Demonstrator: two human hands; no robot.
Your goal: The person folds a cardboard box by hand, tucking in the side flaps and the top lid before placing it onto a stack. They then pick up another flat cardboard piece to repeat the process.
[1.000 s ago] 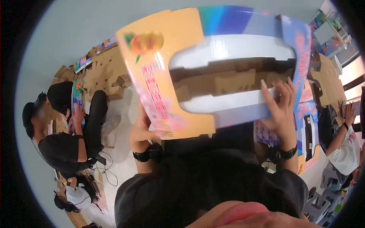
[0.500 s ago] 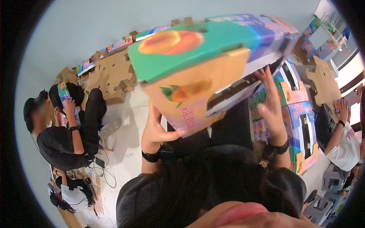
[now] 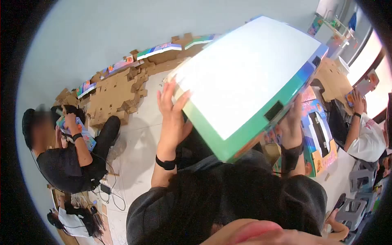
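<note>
A large carton (image 3: 245, 77) is raised in front of me, its plain white face toward the camera and its green and blue printed side along the lower right. My left hand (image 3: 173, 106) grips its left edge, fingertips on the border of the white face. Against the lower right side, partly hidden behind the carton, rests my right hand (image 3: 290, 122). Beneath and right of that hand are stacked printed cartons (image 3: 326, 157) with black and white handle slots.
Flat brown cardboard (image 3: 112, 96) lies on the floor at the left, with printed pieces (image 3: 159, 51) along the wall. One person (image 3: 61, 163) sits at the left, another (image 3: 79, 220) lower left. A third person (image 3: 365, 143) is at the right, near grey stools (image 3: 353, 212).
The carton has turned over, from its printed fruit side and handle opening to its white face. My left hand has moved up along its edge. The left person's hands have shifted.
</note>
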